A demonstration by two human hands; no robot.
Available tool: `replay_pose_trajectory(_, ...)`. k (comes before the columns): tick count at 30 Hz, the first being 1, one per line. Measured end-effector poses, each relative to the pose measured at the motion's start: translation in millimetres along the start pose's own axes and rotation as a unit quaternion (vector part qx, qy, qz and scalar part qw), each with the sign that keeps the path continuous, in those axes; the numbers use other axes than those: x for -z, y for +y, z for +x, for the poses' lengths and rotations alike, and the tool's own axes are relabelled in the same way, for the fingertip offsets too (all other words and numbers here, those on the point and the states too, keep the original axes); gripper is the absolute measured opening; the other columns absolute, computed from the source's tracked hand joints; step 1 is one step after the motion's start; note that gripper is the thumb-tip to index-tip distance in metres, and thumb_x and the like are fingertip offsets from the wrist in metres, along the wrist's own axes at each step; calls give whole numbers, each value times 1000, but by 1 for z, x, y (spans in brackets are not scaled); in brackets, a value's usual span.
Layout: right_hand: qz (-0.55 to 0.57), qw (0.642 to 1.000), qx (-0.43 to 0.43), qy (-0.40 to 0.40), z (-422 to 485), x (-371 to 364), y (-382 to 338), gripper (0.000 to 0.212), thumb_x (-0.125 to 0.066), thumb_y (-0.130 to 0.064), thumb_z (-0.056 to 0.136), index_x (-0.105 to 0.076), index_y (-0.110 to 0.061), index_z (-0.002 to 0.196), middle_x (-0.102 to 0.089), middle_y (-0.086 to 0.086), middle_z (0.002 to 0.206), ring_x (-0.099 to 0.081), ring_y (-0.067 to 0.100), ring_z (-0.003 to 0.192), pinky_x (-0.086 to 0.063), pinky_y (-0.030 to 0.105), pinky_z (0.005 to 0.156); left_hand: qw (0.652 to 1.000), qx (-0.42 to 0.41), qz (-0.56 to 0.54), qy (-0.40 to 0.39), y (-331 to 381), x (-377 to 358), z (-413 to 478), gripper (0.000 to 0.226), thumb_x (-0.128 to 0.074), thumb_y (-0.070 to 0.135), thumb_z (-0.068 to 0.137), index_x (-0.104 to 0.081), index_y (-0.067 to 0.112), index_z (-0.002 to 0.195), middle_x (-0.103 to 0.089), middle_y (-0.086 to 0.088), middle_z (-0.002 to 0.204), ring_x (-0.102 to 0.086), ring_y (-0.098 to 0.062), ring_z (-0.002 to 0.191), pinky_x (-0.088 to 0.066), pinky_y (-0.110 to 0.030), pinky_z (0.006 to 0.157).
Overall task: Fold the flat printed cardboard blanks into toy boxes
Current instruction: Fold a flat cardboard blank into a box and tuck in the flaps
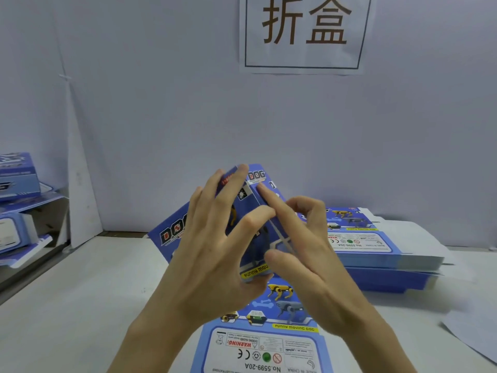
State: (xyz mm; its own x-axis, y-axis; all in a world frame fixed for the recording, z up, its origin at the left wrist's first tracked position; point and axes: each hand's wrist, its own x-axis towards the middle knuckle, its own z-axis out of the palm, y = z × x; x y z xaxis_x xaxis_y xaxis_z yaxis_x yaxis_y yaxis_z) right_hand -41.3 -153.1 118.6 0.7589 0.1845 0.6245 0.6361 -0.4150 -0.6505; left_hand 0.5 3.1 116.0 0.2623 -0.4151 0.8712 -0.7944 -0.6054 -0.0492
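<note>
A blue printed cardboard blank [258, 343] with robot-dog pictures lies in front of me, its far half raised off the table. My left hand [212, 254] holds the raised part from the left, fingers spread over the panel and thumb under its lower edge. My right hand [301, 254] touches it from the right, the forefinger pressing along a fold line near the top and the thumb on the panel's lower part. The raised part is bent along that crease.
A stack of flat blue blanks [382, 254] lies at the right against the wall. Folded boxes [16, 179] stand on a shelf at the left. A paper sign [304, 33] hangs on the wall. A white sheet [470, 337] lies at the right edge.
</note>
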Motion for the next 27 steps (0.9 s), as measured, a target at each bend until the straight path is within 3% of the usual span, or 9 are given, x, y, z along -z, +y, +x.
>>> replay_pose_trajectory(3, 51, 995, 70, 44, 2, 13, 1, 53, -58, -7, 76, -51, -25, 125, -52, -4, 125, -53, 13, 122, -47, 20, 93, 999, 28, 4, 35, 4, 7, 4, 80, -62, 56, 73, -31, 22, 139, -27, -19, 152, -25, -39, 141, -34, -59, 105)
replay_pose_trajectory(7, 80, 987, 89, 105, 6, 14, 4, 35, -62, -28, 86, -61, -26, 121, -60, -5, 129, -54, 23, 125, -50, 48, 95, 994, 75, -48, 65, 19, 14, 10, 88, -65, 60, 72, -27, 21, 142, -27, -16, 154, -26, -36, 142, -35, -56, 107)
replay_pose_trajectory(9, 73, 979, 104, 161, 8, 10, 4, 31, -61, -28, 86, -64, -25, 117, -64, -2, 125, -57, 22, 121, -51, 46, 93, 989, 84, -99, 68, 23, 19, 12, 90, -65, 59, 73, -28, 18, 144, -32, -10, 152, -33, -30, 139, -37, -46, 107)
replay_pose_trajectory(13, 177, 931, 129, 292, 9, 19, -3, 16, -70, -41, 81, -70, -31, 94, -71, -4, 106, -66, 7, 86, -54, 23, 73, 974, 82, -199, 73, 10, 37, 14, 82, -65, 49, 79, -27, 25, 147, -39, 12, 145, -43, -9, 131, -39, -20, 103)
replay_pose_trajectory(15, 191, 927, 134, 292, 8, 24, -8, 22, -71, -51, 78, -70, -32, 90, -72, -3, 103, -66, 7, 80, -53, 22, 71, 949, 119, -287, 52, -2, 42, 11, 79, -68, 44, 77, -30, 34, 146, -42, 22, 142, -49, -7, 127, -47, -20, 94)
replay_pose_trajectory(19, 178, 941, 151, 245, 7, 18, -14, 18, -68, -46, 83, -69, -33, 95, -70, -2, 111, -65, 12, 103, -54, 25, 76, 817, 224, -528, -51, -10, 39, 6, 74, -77, 44, 72, -41, 43, 136, -66, 9, 120, -69, -18, 101, -59, -27, 68)
replay_pose_trajectory(23, 41, 956, 186, 223, 4, 12, -11, 34, -62, -28, 87, -52, -36, 118, -57, -9, 131, -51, 17, 127, -45, 31, 100, 808, 249, -533, -35, -15, 37, 6, 72, -77, 56, 67, -47, 39, 130, -70, 8, 110, -72, -19, 91, -58, -26, 62)
replay_pose_trajectory(25, 12, 951, 211, 226, 4, 10, -12, 34, -61, -29, 90, -49, -34, 121, -56, -6, 132, -51, 19, 127, -46, 34, 99, 805, 256, -534, -36, -15, 37, 5, 68, -78, 59, 64, -52, 42, 125, -71, 8, 109, -72, -19, 90, -58, -27, 61)
replay_pose_trajectory(27, 5, 947, 230, 226, 4, 10, -13, 18, -57, -35, 94, -56, -34, 112, -58, -5, 130, -53, 20, 125, -50, 43, 93, 801, 262, -538, -37, -14, 36, 4, 63, -78, 60, 61, -55, 46, 118, -71, 8, 107, -73, -19, 88, -58, -26, 60)
